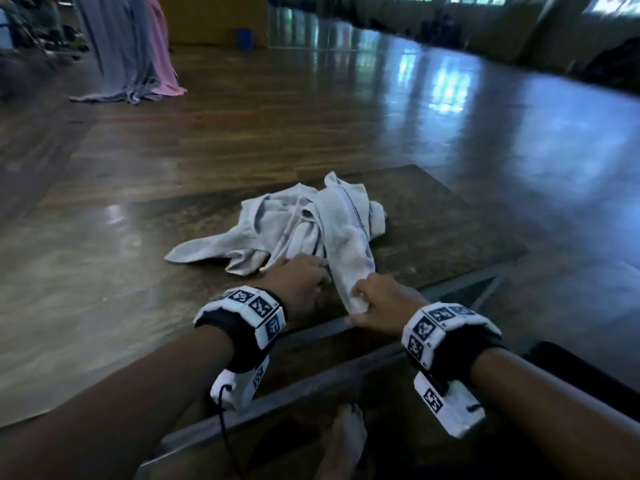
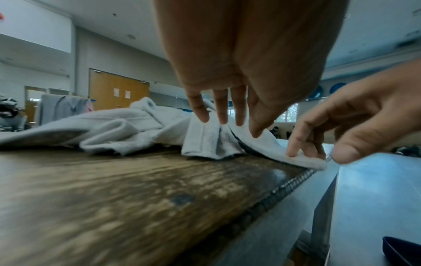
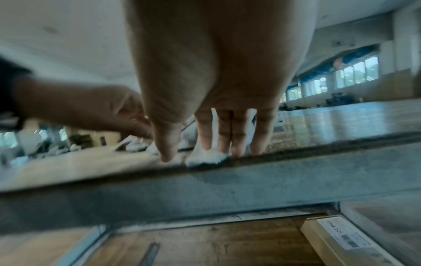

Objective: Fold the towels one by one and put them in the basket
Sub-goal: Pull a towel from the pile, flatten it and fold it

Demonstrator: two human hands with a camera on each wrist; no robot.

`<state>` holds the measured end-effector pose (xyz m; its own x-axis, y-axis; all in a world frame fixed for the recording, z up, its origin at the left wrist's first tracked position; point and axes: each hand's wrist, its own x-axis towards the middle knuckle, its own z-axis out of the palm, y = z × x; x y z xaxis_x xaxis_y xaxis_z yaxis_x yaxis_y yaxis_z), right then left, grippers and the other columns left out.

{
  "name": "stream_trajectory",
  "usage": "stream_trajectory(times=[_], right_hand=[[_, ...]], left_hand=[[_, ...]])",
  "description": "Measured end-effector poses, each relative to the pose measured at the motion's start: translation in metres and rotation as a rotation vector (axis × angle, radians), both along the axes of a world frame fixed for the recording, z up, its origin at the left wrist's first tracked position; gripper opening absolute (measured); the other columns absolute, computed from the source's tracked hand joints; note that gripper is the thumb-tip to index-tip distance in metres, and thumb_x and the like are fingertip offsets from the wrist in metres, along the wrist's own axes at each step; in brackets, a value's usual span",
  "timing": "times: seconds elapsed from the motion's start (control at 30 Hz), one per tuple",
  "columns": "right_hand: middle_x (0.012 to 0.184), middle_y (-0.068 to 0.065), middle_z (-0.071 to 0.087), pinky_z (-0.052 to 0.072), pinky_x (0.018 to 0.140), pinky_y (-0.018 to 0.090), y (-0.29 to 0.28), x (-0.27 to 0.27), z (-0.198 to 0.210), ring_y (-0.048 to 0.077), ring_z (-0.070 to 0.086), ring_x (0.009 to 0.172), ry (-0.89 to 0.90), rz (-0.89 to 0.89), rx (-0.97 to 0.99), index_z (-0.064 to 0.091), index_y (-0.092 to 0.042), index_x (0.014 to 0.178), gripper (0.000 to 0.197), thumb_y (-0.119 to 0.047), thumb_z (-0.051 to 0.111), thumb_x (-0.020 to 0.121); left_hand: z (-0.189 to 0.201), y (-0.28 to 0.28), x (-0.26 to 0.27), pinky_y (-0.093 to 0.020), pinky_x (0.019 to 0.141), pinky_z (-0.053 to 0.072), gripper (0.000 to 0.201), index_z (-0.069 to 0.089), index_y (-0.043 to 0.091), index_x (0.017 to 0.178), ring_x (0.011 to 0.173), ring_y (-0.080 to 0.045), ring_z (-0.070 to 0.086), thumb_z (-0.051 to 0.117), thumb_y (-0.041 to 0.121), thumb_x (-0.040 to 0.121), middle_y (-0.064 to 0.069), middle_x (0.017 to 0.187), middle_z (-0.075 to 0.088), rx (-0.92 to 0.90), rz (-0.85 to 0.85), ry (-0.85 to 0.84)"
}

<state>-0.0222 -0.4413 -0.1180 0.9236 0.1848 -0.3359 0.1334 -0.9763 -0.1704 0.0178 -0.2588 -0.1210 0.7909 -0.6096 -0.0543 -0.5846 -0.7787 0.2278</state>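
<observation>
While a bare foot (image 1: 346,441) is showing at the bottom of the head view, below the metal-framed near edge of the wooden surface (image 1: 433,216), both hands are working just past that edge. The right hand (image 1: 382,308) is pinching the near end of a long, twisted white towel (image 1: 346,230), its fingers (image 3: 224,133) curling down over the cloth right at the rim of the surface, with the thumb coming in from the side. The left hand (image 1: 299,280) is sitting just beside it, to the left, with its fingers (image 2: 219,108) spread and pointing down onto the bunched cloth; whether they are gripping it or only touching it cannot be told. Both wrists are wearing black bands carrying white blocks printed with square markers. Beyond the hands, the towels are lying in a crumpled heap (image 1: 277,223) near the middle of the surface, one flap trailing out to the left, and the long towel is running from the heap back to the right hand. A dark stitched line is running along that towel. No basket is coming into any view, so nothing can be said of its contents. Farther off, the polished wooden floor (image 1: 450,98) is reflecting window light, and grey and pink cloth (image 1: 138,46) is hanging down to the floor at the far left.
</observation>
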Motion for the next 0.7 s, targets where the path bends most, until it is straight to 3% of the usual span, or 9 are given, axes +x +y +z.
stream_trajectory(times=[0.1,0.2,0.33,0.43,0.53,0.6,0.7], right_hand=[[0.115,0.004,0.052,0.049,0.081,0.039,-0.003,-0.004,-0.014,0.025,0.054,0.106,-0.206,0.097,-0.058,0.053,-0.018,0.116,0.040,-0.042,0.057,0.085],[0.092,-0.001,0.060,0.048,0.068,0.035,-0.012,-0.006,-0.014,0.021,0.060,0.082,-0.321,0.059,0.159,0.056,-0.021,0.093,0.014,-0.034,0.052,0.088],[0.077,-0.004,0.057,0.049,0.068,0.038,-0.032,-0.009,0.003,0.017,0.056,0.072,-0.284,-0.049,0.465,0.051,-0.022,0.075,0.008,-0.025,0.057,0.080],[0.072,-0.001,0.060,0.049,0.066,0.038,-0.047,-0.012,0.024,0.019,0.059,0.070,-0.320,-0.098,0.569,0.052,-0.021,0.071,0.010,-0.021,0.061,0.076],[0.069,0.005,0.062,0.047,0.060,0.034,-0.063,-0.015,0.049,0.022,0.059,0.065,-0.423,-0.123,0.586,0.052,-0.012,0.072,0.012,-0.012,0.064,0.076],[0.064,0.003,0.059,0.042,0.055,0.028,-0.071,-0.019,0.070,0.017,0.053,0.057,-0.516,-0.124,0.570,0.051,-0.012,0.068,0.015,-0.008,0.064,0.074],[0.058,0.003,0.056,0.036,0.050,0.020,-0.081,-0.028,0.108,0.008,0.046,0.051,-0.648,-0.120,0.538,0.050,-0.010,0.066,0.015,-0.006,0.064,0.071]], left_hand=[[-0.009,-0.017,0.011,-0.043,0.108,0.023,0.043,0.045,0.027,0.130,0.137,-0.016,0.025,0.048,0.017,0.088,0.008,0.147,0.034,0.051,-0.019,-0.032],[-0.013,-0.022,0.018,-0.042,0.111,0.016,0.054,0.033,0.034,0.138,0.141,-0.016,0.017,0.051,0.021,0.089,0.008,0.153,0.023,0.124,-0.056,-0.039],[-0.015,-0.030,0.017,-0.039,0.108,0.001,0.044,0.040,0.038,0.132,0.142,-0.019,0.004,0.049,0.033,0.089,-0.002,0.155,0.013,0.089,-0.081,-0.135],[-0.004,-0.039,0.021,-0.033,0.100,0.000,0.038,0.045,0.037,0.125,0.139,-0.016,0.016,0.052,0.031,0.087,0.004,0.148,0.032,-0.055,-0.093,-0.237],[0.018,-0.048,0.024,-0.035,0.098,0.004,0.025,0.051,0.036,0.110,0.124,-0.014,0.041,0.051,0.024,0.088,0.010,0.117,0.059,-0.125,-0.078,-0.315],[0.033,-0.054,0.025,-0.039,0.099,0.007,0.017,0.052,0.033,0.101,0.114,-0.014,0.048,0.050,0.023,0.088,0.011,0.101,0.064,-0.104,-0.025,-0.365],[0.057,-0.060,0.029,-0.045,0.096,0.015,0.011,0.052,0.031,0.092,0.109,-0.018,0.049,0.052,0.025,0.083,0.011,0.097,0.063,-0.066,0.062,-0.373]])
